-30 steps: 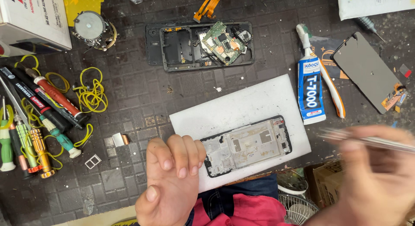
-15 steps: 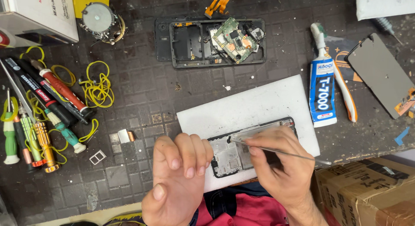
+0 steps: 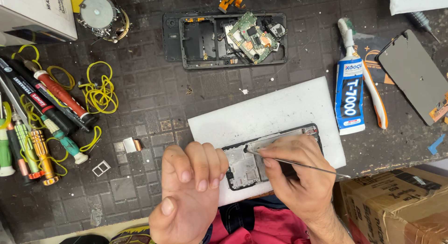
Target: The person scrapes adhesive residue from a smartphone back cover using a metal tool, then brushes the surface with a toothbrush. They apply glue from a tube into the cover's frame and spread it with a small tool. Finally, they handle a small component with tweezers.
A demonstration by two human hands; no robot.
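Note:
An opened phone frame [image 3: 247, 167] lies on a white mat [image 3: 266, 115] near the table's front edge. My right hand [image 3: 298, 174] rests over the frame's right half and pinches thin metal tweezers [image 3: 298, 163], whose tip touches the frame's upper middle. My left hand [image 3: 191, 188] sits at the frame's left end with its fingers curled, their tips pressing the mat's edge; it holds nothing that I can see.
A second phone housing with a loose circuit board [image 3: 226, 38] lies at the back. A glue tube [image 3: 349, 94], a toothbrush [image 3: 368, 85] and a dark phone panel [image 3: 415, 76] are right. Screwdrivers and pens [image 3: 42, 118] with yellow rubber bands [image 3: 100, 92] lie left. A cardboard box [image 3: 396, 206] stands low right.
My right hand came in from the right edge with the tweezers and settled on the phone frame. My left hand stayed at the frame's left end.

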